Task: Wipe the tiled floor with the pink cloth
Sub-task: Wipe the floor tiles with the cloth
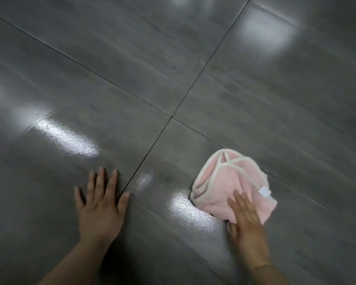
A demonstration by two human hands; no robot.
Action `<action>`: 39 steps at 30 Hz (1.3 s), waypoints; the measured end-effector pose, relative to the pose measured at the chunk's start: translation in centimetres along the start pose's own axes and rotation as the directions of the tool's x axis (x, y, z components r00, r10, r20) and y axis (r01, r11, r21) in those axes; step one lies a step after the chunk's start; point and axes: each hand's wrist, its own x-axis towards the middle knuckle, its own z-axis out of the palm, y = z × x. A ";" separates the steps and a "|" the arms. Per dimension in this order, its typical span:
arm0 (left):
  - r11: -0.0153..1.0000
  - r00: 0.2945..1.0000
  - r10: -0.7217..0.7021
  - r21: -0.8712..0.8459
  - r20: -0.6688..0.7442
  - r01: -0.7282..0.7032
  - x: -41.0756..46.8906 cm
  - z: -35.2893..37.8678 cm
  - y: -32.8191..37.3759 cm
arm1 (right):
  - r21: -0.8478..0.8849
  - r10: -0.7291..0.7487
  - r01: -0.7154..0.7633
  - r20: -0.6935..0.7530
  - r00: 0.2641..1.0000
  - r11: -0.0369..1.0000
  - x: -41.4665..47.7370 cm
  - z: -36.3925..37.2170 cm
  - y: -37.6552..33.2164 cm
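We judge the pink cloth (224, 182) soft, light and prone to bunching, so our right hand (245, 219) presses it with straight fingers

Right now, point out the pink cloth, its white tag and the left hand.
pink cloth (220, 182): head view, on its folded pink middle.
white tag (264, 191): head view, on the tag's centre.
left hand (101, 208): head view, on the back of the hand.

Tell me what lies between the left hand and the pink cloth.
Only bare glossy floor, crossed by one grout line; the head view shows it.
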 end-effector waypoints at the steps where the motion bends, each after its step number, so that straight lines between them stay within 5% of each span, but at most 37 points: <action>1: 1.000 1.000 -0.010 0.000 -0.004 0.010 0.0 0.1 0.0 | -0.021 0.075 -0.076 -0.010 0.997 0.997 0.6 -0.1 0.0; 5: 1.000 1.000 0.001 -0.022 0.012 0.000 0.0 0.2 -0.2 | -0.104 0.182 -0.181 0.000 0.983 0.978 5.0 3.4 -5.6; 8: 0.999 1.000 0.008 -0.032 0.022 -0.007 0.2 0.5 -0.3 | -0.073 -0.120 0.133 0.162 0.979 0.988 9.9 6.1 -12.9; 10: 0.999 0.999 0.023 -0.034 -0.025 -0.024 0.2 0.9 -0.5 | -0.023 -0.328 0.357 0.344 0.880 0.934 12.8 6.9 -16.3; 13: 0.999 0.998 0.033 -0.022 -0.057 -0.034 0.3 1.0 -0.5 | -0.052 -0.346 0.415 0.463 0.816 0.908 16.5 6.2 -14.6; 17: 0.999 0.999 0.037 -0.011 -0.023 -0.037 0.2 0.9 -0.6 | -0.111 0.039 -0.014 0.223 0.974 0.994 18.5 2.1 -5.5; 19: 0.999 0.999 0.041 -0.002 -0.027 -0.041 0.4 0.7 -0.4 | -0.129 0.247 -0.230 0.135 0.960 0.965 18.1 0.4 -3.6; 21: 0.999 0.999 0.039 0.005 -0.003 -0.039 0.3 0.8 -0.6 | -0.139 0.313 -0.298 0.102 0.944 0.944 17.6 1.7 -5.8; 24: 0.999 0.998 0.048 0.014 -0.027 -0.047 0.5 1.0 -0.7 | -0.107 -0.090 0.096 0.060 0.994 0.990 15.1 6.0 -12.4; 26: 0.999 0.999 0.039 0.031 -0.030 -0.038 0.3 1.4 -0.9 | -0.046 -0.354 0.378 0.261 0.898 0.925 12.7 7.7 -16.4; 29: 0.999 0.994 0.045 0.033 -0.100 -0.042 0.5 1.6 -0.8 | -0.035 -0.498 0.546 0.365 0.786 0.837 13.6 6.9 -15.4; 31: 0.999 0.996 0.031 0.019 -0.081 -0.030 0.5 1.5 -0.9 | -0.040 -0.376 0.428 0.410 0.831 0.903 17.2 5.4 -11.0; 33: 1.000 0.998 0.016 0.012 -0.057 -0.015 0.5 1.4 -1.0 | -0.103 -0.101 0.133 0.271 0.957 0.986 20.8 3.0 -5.8; 36: 1.000 1.000 -0.004 0.023 -0.031 0.005 0.6 1.1 -0.9 | -0.151 0.205 -0.180 0.167 0.965 0.972 21.1 1.5 -3.5; 39: 0.999 1.000 -0.017 0.037 -0.026 0.018 0.6 0.9 -1.0 | -0.113 0.034 -0.017 0.144 0.989 0.993 15.8 4.5 -8.3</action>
